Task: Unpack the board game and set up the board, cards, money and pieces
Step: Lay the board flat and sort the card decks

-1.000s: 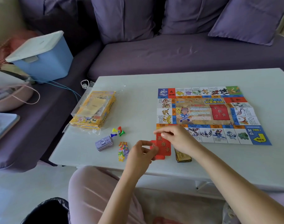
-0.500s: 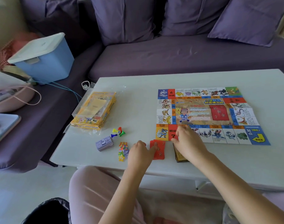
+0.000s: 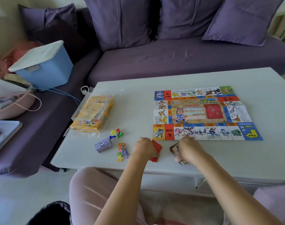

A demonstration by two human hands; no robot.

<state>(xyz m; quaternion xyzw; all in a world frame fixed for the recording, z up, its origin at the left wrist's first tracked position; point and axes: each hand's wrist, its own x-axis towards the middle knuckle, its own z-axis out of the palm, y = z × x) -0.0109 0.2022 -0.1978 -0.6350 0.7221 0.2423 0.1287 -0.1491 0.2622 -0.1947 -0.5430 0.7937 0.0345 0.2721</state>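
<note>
Your right hand (image 3: pixel 188 149) has dropped from the board (image 3: pixel 195 111) to curl round the dark card deck (image 3: pixel 173 147) near the front edge of the tabletop (image 3: pixel 138 103), while your left hand (image 3: pixel 144 147) grips the red cards (image 3: pixel 157 147) just beside it, so sorting the card piles likely comes next.

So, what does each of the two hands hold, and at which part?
The left hand grips the red cards from above, over their left part. The right hand grips the dark card stack over its middle. The fingertips are hidden.

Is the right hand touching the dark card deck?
Touching. Head view: the right hand curls over the dark card deck, fingers wrapped round its edges.
</note>
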